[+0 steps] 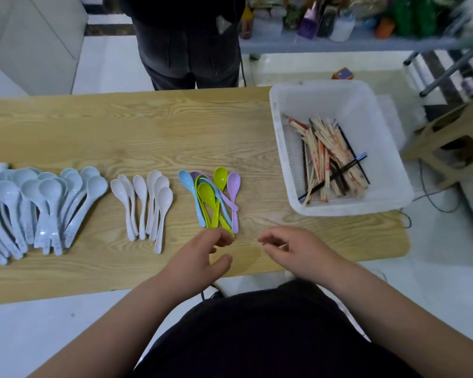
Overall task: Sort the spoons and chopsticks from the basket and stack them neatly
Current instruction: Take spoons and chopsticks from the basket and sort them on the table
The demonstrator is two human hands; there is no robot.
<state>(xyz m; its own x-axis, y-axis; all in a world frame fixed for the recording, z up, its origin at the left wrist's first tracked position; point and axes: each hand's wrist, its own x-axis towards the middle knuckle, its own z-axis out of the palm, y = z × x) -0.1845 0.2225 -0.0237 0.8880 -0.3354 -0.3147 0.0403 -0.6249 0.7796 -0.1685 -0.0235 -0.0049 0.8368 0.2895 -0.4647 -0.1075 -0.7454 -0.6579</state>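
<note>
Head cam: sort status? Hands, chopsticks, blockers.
Left hand loosely curled by coloured spoons, no grip seen. Right hand curled, contents unclear. Chopsticks unsorted in white basket. Nothing between hands and basket.

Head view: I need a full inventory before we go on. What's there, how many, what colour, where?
table: one, light wood, centre
basket: one, white, table's right end
chopsticks: many, mostly pale wood with red print, a few black, in the basket
blue spoons: large heap, pale blue, table's left end
white spoons: about six, white, right of the blue heap
coloured spoons: about seven, green, blue and purple, mid-table
stool: one, wooden, right of the basket
shelf: one, blurred bottles on it, top right
bystander: one, dark clothes, beyond the table
left hand: at the coloured spoons' handle ends, fingers loosely curled
right hand: beside it, fingers curled; cannot tell whether it holds anything
</note>
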